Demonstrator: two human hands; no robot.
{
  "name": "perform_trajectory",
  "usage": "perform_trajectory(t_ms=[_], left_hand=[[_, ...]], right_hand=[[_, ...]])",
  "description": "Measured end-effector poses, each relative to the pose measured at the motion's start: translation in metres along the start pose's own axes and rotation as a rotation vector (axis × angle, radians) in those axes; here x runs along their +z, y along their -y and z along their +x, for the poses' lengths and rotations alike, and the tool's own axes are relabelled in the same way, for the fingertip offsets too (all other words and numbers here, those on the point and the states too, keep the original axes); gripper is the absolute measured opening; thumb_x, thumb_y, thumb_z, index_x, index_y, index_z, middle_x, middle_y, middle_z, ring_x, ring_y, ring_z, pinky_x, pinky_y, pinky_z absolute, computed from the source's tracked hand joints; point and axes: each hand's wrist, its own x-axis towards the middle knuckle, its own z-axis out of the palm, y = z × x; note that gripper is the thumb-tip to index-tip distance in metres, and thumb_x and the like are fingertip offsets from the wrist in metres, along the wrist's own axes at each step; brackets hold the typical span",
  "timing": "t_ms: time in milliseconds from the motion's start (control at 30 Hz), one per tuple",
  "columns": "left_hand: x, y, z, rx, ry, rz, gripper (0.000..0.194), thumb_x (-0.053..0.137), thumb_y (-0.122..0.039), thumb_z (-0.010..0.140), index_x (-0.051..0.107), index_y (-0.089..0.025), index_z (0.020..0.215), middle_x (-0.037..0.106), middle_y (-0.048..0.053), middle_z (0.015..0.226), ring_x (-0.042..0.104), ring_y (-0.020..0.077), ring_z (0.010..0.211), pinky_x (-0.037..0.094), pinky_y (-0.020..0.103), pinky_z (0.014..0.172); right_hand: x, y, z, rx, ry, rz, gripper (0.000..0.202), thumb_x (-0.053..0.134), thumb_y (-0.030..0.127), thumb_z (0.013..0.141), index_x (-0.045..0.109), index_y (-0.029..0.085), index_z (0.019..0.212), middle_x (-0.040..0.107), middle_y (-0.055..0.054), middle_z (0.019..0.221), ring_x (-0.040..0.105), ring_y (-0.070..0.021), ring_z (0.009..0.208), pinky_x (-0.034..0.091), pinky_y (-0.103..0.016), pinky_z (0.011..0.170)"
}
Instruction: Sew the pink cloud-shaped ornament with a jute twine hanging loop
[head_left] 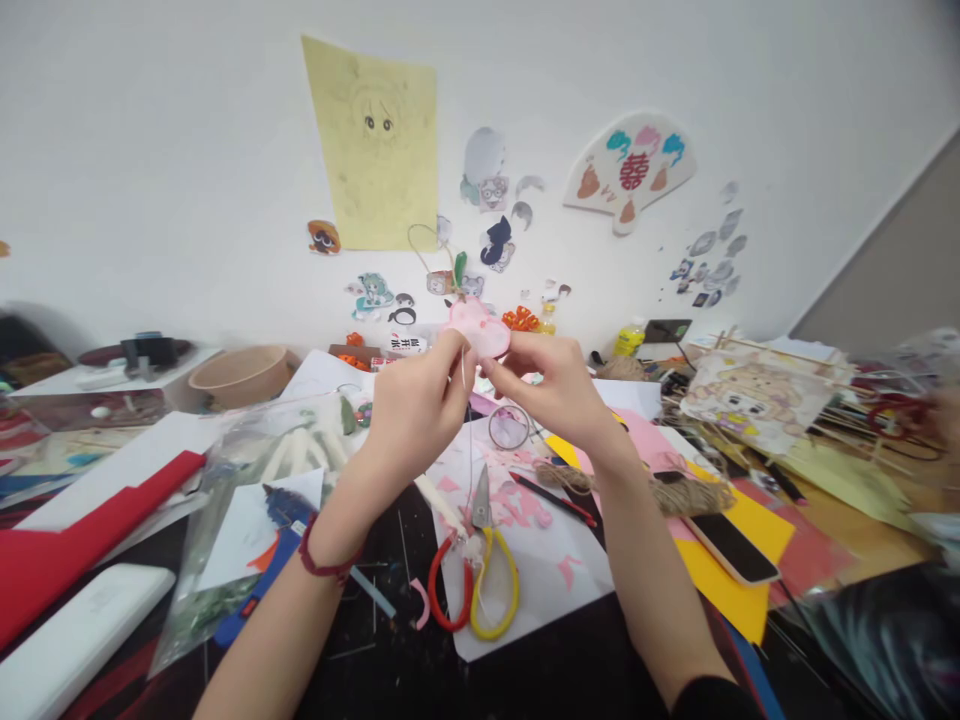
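Note:
A pink, rounded craft piece with darker pink spots (pixel 478 322) is held up in front of the wall, between both hands. My right hand (pixel 551 385) pinches its lower right edge with thumb and fingertips. With its fingers closed, my left hand (pixel 422 400) grips a thin white thread (pixel 470 440) at the piece's lower left; the thread hangs toward the table. Whether the left fingers also press on the pink piece is hidden. Below the hands, scissors with one red and one yellow handle (pixel 481 520) lie on white paper (pixel 525 600) strewn with pink scraps.
A roll of clear tape (pixel 509 427) and a red-and-black pen (pixel 555 498) lie beyond the scissors. To the left are a blue glue gun (pixel 262 585), a plastic bag (pixel 187 600) and a white box (pixel 86 640). A phone (pixel 731 548) and twine (pixel 690 494) are on the right.

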Motion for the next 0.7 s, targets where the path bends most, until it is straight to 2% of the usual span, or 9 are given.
perform_trajectory(t_ms=[167,367,567,700], left_hand=[[0.002,-0.001,-0.003,0.033,-0.023,0.098,0.018,0.043,-0.029,0.102,0.048,-0.021,0.087,0.059,-0.002,0.06,0.05,0.0131,0.051,0.021,0.029,0.054],[0.003,-0.004,-0.003,0.055,-0.087,0.152,0.017,0.04,-0.027,0.102,0.05,-0.02,0.091,0.063,-0.002,0.062,0.055,0.0139,0.053,0.025,0.028,0.053],[-0.001,-0.004,-0.002,0.115,-0.157,-0.01,0.018,0.048,-0.023,0.1,0.048,-0.02,0.082,0.053,-0.007,0.056,0.043,0.0081,0.045,0.029,0.025,0.052],[-0.005,-0.005,-0.001,0.114,-0.155,-0.114,0.018,0.05,-0.023,0.1,0.049,-0.02,0.082,0.055,-0.007,0.058,0.043,0.0072,0.047,0.031,0.024,0.053]], right_hand=[[0.006,-0.002,0.0,0.0,-0.045,0.015,0.019,0.064,0.027,0.093,0.067,0.017,0.078,0.066,0.0,0.068,0.059,-0.011,0.059,0.048,-0.026,0.059],[0.012,0.0,-0.002,-0.09,-0.158,-0.04,0.021,0.064,0.025,0.093,0.067,0.018,0.074,0.068,-0.001,0.069,0.061,-0.0127,0.063,0.05,-0.028,0.063],[0.012,0.001,-0.004,-0.09,-0.18,0.003,0.021,0.065,0.027,0.093,0.068,0.018,0.074,0.069,-0.001,0.069,0.061,-0.0125,0.06,0.05,-0.029,0.061],[0.012,0.004,-0.005,-0.142,-0.203,-0.044,0.02,0.066,0.024,0.093,0.07,0.017,0.074,0.07,-0.002,0.07,0.062,-0.0126,0.061,0.049,-0.03,0.062]])
